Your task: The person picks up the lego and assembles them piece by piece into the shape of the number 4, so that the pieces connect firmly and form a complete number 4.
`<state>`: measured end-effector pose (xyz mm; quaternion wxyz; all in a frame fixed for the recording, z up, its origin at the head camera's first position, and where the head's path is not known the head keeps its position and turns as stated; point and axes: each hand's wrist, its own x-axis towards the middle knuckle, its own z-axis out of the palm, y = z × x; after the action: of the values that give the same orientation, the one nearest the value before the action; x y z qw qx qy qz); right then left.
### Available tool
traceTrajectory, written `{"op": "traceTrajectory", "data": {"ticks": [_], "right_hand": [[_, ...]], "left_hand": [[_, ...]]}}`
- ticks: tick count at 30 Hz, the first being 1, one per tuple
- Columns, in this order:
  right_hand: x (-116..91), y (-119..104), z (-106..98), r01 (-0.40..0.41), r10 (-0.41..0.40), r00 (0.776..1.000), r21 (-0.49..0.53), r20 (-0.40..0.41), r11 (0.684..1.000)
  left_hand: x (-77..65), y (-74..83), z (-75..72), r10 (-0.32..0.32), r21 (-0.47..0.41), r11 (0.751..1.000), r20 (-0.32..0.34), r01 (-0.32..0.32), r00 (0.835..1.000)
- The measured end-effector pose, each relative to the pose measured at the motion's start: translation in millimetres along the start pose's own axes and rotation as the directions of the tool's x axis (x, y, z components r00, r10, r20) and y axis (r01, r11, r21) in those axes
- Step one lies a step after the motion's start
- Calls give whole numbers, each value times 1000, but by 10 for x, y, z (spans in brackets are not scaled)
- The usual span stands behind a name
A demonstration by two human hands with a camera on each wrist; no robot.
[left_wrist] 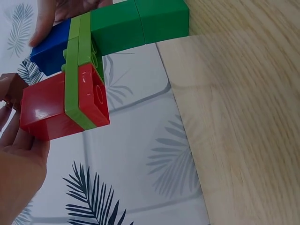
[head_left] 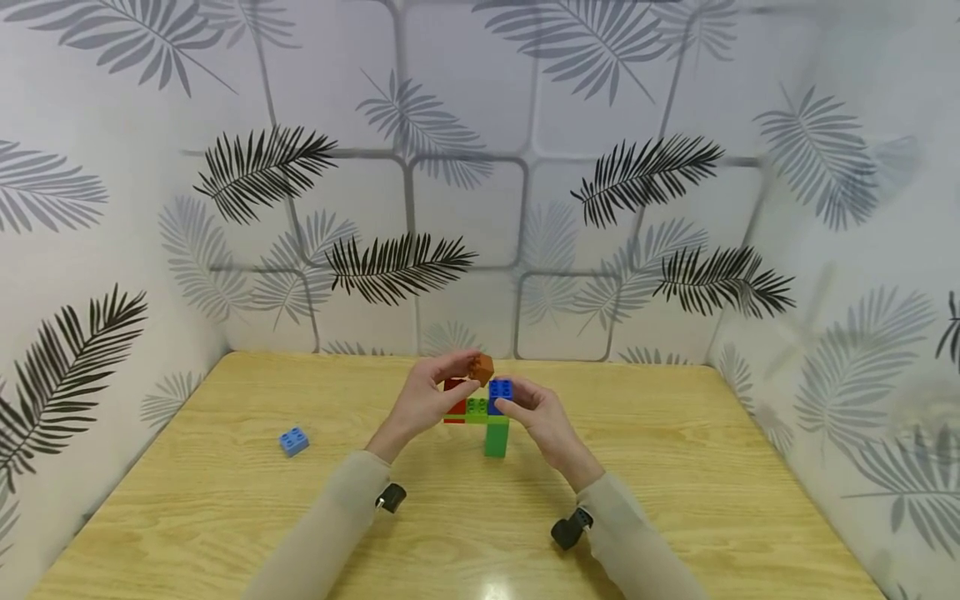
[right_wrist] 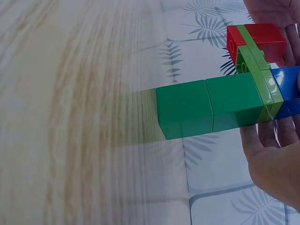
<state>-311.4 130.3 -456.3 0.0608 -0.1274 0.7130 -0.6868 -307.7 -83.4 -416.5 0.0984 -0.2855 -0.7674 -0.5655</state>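
Note:
My left hand [head_left: 422, 404] pinches an orange-brown brick [head_left: 483, 371] between thumb and fingers, just above a red brick [left_wrist: 44, 105]. That red brick sits on one end of a light green strip [head_left: 477, 408], with a thinner red piece [left_wrist: 92, 96] below the strip. A dark blue brick [head_left: 501, 389] is on the strip's other end, and my right hand [head_left: 553, 425] grips it between thumb and fingers. Under the blue end stand two stacked green bricks [right_wrist: 211, 108], forming a column on the table. The red end overhangs with a gap beneath it.
A lighter blue brick [head_left: 294, 442] lies apart on the left of the wooden table [head_left: 645, 467]. Walls with a leaf pattern [head_left: 465, 208] rise behind the table and along its sides. Dark wrist devices [head_left: 572, 528] are on both sleeves.

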Motion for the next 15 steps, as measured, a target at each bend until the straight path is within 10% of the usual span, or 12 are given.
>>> {"op": "traceTrajectory", "data": {"ticks": [15], "right_hand": [[-4, 17, -17, 22, -22, 999, 14, 27, 1000]], "left_hand": [[19, 55, 91, 6, 160, 987, 89, -21, 996]]}}
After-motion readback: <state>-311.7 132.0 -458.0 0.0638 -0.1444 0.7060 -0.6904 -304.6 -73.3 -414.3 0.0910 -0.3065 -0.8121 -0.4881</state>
